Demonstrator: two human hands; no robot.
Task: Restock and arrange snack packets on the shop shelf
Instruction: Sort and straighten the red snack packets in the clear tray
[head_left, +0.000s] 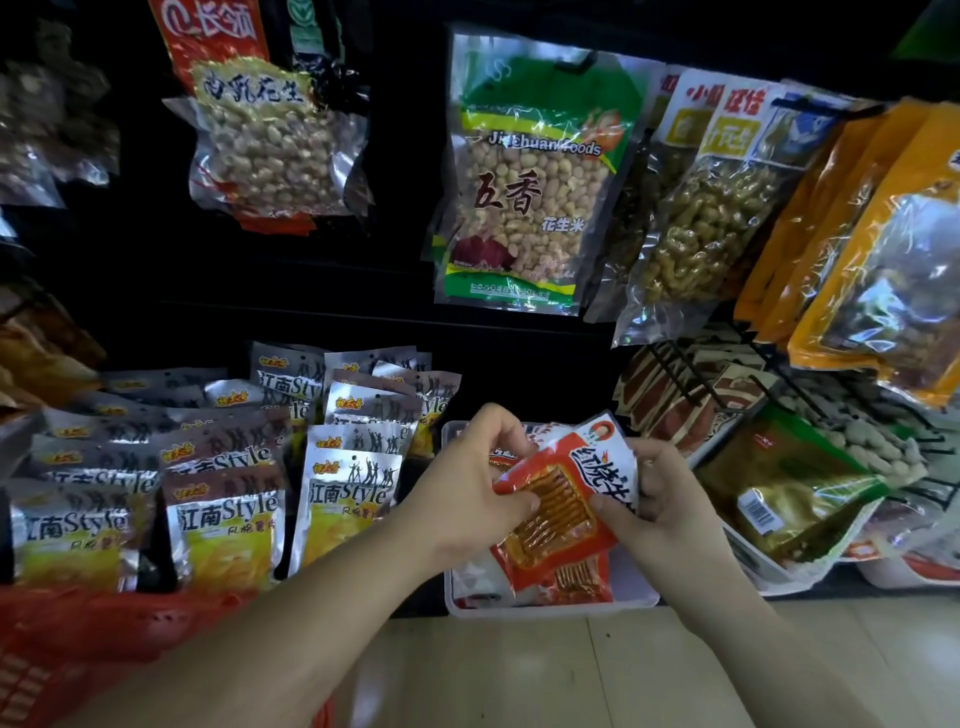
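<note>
A red and white snack packet (563, 506) with a clear window of brown strips is held in both hands over a white bin (631, 597). My left hand (470, 488) pinches its left edge, thumb on the front. My right hand (657, 493) grips its right edge, fingers curled round it. More red packets (576, 579) of the same kind lie in the bin beneath. Left of the bin stand rows of silver and yellow "Style" chip packets (223, 519).
Peanut bags hang above: a red-topped bag (265, 135), a green-topped bag (530, 176), clear and orange bags (852, 223) at right. Black wire hooks (691, 379) jut out at right above a gold-green packet (779, 493). A red basket (78, 649) sits lower left. Beige floor below.
</note>
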